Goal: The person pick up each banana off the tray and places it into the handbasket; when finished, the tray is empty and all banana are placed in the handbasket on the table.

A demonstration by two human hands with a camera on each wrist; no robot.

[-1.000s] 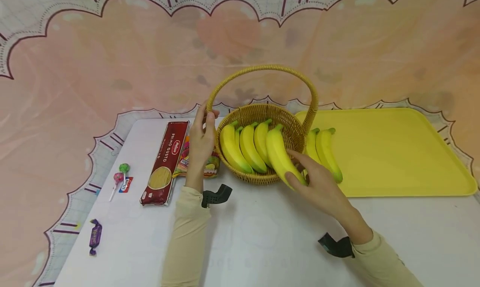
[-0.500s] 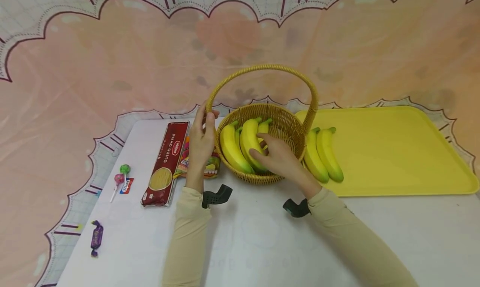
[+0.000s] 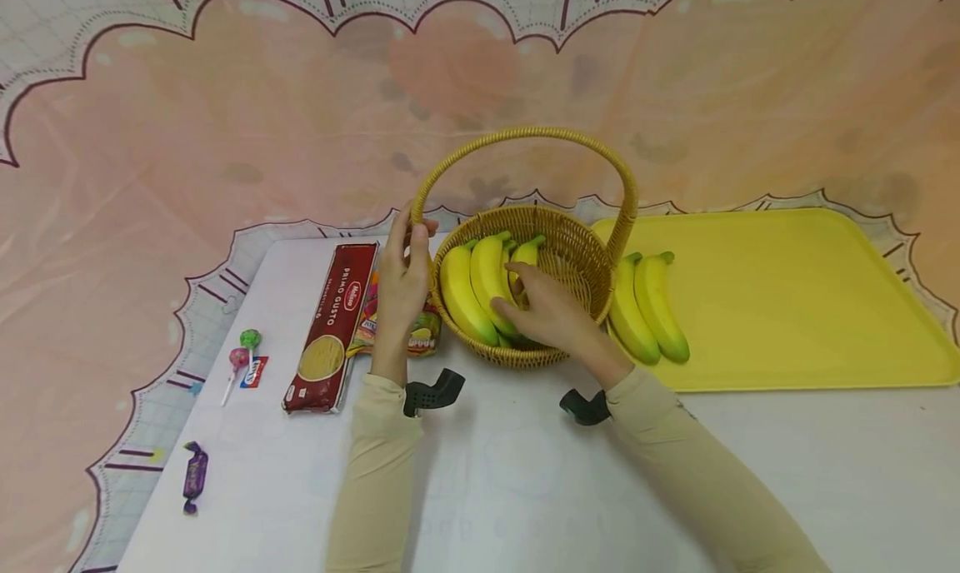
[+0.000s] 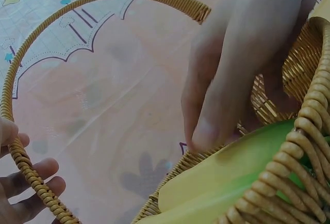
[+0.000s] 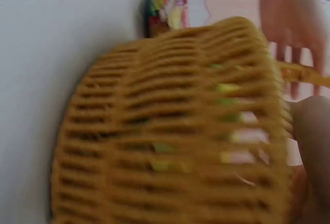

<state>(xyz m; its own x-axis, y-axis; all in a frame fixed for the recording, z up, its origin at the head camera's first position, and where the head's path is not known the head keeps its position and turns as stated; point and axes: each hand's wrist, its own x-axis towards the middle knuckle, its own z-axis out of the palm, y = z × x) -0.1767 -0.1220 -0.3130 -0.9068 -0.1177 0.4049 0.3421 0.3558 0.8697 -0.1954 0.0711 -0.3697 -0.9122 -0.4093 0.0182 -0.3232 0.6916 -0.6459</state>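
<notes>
1. At the middle of the counter [image 3: 495, 481] stands a round, golden-brown wicker basket [image 3: 517, 358] with a tall arched handle [image 3: 525, 132]; it is upright, and the weave of its inner wall shows on the right side.
2. Inside it, toward its left side, lie several smooth, bright yellow, gently curved basket bananas [image 3: 462, 296], packed close together. Their green stems point to the far rim and the near ends turn green as well; overlap hides the exact number.
3. Just right of the basket, two loose bananas [image 3: 660, 311] of the same yellow and green lie side by side at the left end of a flat yellow tray [image 3: 802, 306].
4. The left hand [image 3: 405, 281] holds the handle low on its left side, thumb on one side and fingers on the other.
5. The right hand [image 3: 555, 313] reaches over the near right rim, its thumb and fingertips at one of the basket bananas; whether it grips that fruit or only touches it, I cannot tell.
6. Left of the basket lie a colourful bag [image 3: 425, 331], partly behind the left arm, and a long dark red packet [image 3: 330, 331] marked "PRIMO GUSTO".
7. Farther left are two lollipops [image 3: 250, 338], pink and green, and a purple wrapped sweet [image 3: 195, 478].
</notes>
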